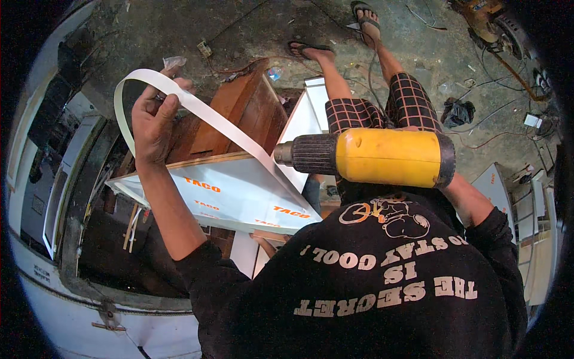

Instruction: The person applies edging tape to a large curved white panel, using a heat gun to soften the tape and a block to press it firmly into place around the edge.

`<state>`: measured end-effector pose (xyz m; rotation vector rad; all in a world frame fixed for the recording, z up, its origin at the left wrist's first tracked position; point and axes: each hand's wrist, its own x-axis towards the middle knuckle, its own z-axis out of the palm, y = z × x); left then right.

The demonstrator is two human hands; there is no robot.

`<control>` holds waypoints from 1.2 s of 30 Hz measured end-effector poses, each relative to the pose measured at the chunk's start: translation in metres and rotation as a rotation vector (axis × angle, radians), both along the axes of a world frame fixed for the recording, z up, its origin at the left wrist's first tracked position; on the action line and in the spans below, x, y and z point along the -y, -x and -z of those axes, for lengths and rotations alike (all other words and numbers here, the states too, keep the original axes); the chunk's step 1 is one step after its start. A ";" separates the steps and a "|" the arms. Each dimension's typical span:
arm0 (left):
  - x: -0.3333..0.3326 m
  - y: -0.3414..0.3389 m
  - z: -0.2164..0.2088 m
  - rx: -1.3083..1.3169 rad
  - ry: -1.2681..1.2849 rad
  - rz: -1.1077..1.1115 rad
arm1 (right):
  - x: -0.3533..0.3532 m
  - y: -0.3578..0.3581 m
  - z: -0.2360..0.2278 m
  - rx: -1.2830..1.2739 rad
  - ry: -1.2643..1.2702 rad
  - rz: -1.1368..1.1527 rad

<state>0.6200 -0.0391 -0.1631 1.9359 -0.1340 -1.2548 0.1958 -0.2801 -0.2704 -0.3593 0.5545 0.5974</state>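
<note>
My left hand (154,116) is closed on a long white edge-banding strip (221,124), pinching it between thumb and fingers. The strip loops up over the hand and runs down to the right toward the far edge of a white board (239,194) with orange print. That edge shows bare wood along its left stretch. My right hand (410,128) is mostly hidden behind a yellow and black heat gun (388,157), which it grips. The gun lies level, its metal nozzle pointing left, close beside the strip near the board's edge.
Brown wooden panels (230,116) stand beyond the board, with another white panel (308,113) beside them. What looks like another person's hand (269,239) shows below the board. Cables, a black plastic bag (458,112) and scraps lie on the concrete floor. More boards (493,188) are at right.
</note>
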 end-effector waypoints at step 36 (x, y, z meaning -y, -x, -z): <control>-0.004 -0.001 0.001 -0.002 0.021 0.001 | -0.010 0.031 0.016 -0.035 -0.440 0.394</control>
